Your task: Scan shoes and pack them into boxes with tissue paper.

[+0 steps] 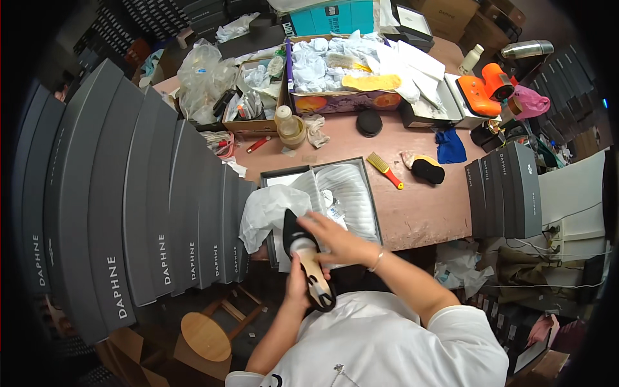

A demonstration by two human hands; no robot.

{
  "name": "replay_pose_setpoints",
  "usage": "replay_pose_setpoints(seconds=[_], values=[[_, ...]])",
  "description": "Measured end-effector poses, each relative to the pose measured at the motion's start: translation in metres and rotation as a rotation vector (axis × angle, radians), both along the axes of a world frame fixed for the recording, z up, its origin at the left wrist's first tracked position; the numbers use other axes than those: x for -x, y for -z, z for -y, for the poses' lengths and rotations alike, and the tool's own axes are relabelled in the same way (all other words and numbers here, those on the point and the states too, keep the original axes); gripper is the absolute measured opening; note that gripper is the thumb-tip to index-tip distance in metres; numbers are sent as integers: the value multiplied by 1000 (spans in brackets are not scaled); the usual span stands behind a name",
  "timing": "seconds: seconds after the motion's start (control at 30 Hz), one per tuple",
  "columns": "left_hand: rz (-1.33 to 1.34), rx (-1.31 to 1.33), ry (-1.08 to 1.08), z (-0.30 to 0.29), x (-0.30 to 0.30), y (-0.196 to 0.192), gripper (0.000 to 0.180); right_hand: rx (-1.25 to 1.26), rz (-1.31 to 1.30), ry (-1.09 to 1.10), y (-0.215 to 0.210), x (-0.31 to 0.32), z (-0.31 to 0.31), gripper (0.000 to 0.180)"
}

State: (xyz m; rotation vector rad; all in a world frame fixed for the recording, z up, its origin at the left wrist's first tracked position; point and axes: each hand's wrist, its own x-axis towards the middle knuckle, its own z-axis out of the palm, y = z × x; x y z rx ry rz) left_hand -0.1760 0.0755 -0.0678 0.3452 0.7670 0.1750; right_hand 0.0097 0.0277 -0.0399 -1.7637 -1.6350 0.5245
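Left hand [298, 284] grips a black pointed shoe with tan insole [308, 266] from below; right hand [335, 240] presses white stuffing [300, 244] into its toe, above the open grey shoebox [373, 193]. Stuffing step, judged; seating the shoe comes next.

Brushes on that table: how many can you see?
3, perhaps more hidden in the clutter: a yellow brush with a red handle mid-table, a black and yellow one beside it, and a black oval one farther back.
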Motion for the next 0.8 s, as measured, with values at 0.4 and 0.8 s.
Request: replay_pose_setpoints(seconds=[0.4, 0.8], values=[[-123, -807, 175, -8, -116, 48, 46, 567, -31, -41, 90, -28, 24, 37], [-333, -730, 79, 14, -137, 119, 59, 68, -374, 634, 70, -81, 78, 13]])
